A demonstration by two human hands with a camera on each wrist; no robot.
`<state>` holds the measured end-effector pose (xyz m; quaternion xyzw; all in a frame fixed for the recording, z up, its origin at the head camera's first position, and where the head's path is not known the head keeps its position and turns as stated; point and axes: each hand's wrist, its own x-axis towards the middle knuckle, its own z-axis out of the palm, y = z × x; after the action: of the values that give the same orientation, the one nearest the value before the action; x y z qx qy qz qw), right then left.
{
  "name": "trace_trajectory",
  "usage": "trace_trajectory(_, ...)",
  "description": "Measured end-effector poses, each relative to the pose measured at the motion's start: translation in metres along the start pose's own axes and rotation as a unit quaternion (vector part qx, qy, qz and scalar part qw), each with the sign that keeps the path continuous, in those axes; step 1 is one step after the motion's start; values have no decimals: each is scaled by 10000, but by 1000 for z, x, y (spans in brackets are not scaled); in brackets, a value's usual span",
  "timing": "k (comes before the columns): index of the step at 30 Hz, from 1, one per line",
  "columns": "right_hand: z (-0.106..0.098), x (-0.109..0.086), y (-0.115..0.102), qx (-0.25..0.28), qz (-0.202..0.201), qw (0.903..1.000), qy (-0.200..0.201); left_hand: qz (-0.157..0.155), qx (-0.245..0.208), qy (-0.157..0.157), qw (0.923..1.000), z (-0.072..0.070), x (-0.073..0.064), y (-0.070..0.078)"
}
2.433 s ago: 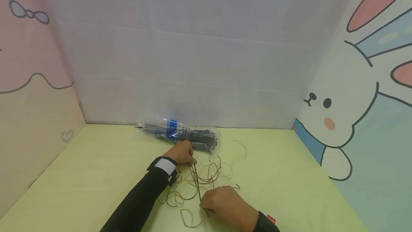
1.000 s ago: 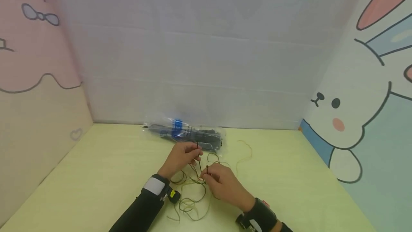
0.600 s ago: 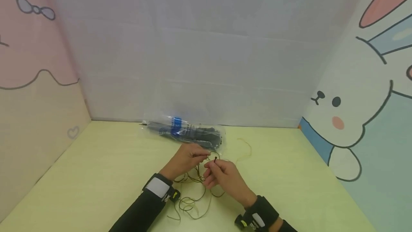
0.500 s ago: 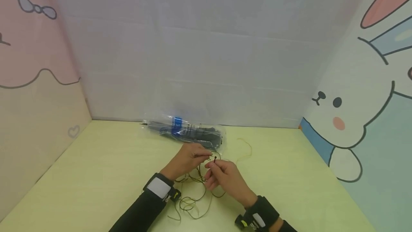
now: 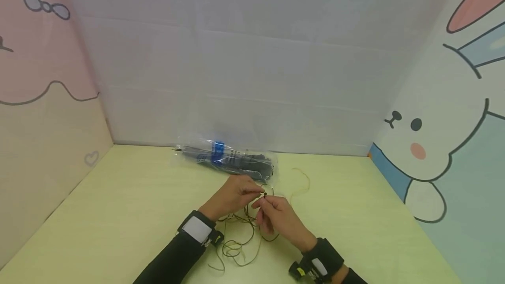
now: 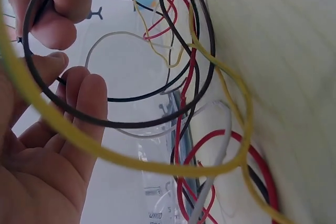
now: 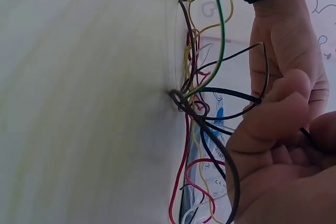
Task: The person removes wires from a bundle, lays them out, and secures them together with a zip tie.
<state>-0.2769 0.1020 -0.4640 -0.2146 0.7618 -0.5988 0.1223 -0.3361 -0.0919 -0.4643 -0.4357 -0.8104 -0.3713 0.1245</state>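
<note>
Between both hands, a thin black cable tie (image 5: 265, 195) with a small head shows at the fingertips, above the table. The left hand (image 5: 232, 194) pinches at its head end with thumb and fingers. From the near right, the right hand (image 5: 282, 218) pinches it just below the head. A tangle of loose wires lies under the hands: a black wire (image 6: 131, 125), a yellow wire (image 6: 173, 169), a red wire (image 6: 268, 177), a white wire (image 6: 220, 153) and a green-yellow wire (image 7: 222, 30). Fingers hide much of the tie.
A clear plastic bag (image 5: 236, 161) of dark thin strips with a blue label lies behind the hands, near the white back wall (image 5: 244, 78). One yellow wire end (image 5: 309, 183) trails right on the pale yellow table (image 5: 355, 222). Printed side panels stand left and right.
Both hands rise from the table and come together, bringing the tie's ends near each other. The left fingertips move right to the tie's head. The wires under them shift slightly.
</note>
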Motion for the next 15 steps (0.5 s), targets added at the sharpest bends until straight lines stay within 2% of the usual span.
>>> trace_trajectory(4,0,0,-2,-117,113,9999,42,-525,-521,-133,9972,-1,-1,1)
trace_trajectory(6,-1,1,-3,-161,183,9997,66,-885,-959,-210,9912,-2,-2,3)
trace_trajectory(8,-1,1,-3,-186,270,9994,66,-1100,-1357,-263,9843,-4,-2,4)
trace_trajectory(12,-3,1,-3,-223,387,9990,-4,-1156,-1918,-384,9738,-7,-1,7)
trace_trajectory(15,-7,-2,-2,-722,66,9973,81,-1123,-2002,-430,9723,-5,0,6)
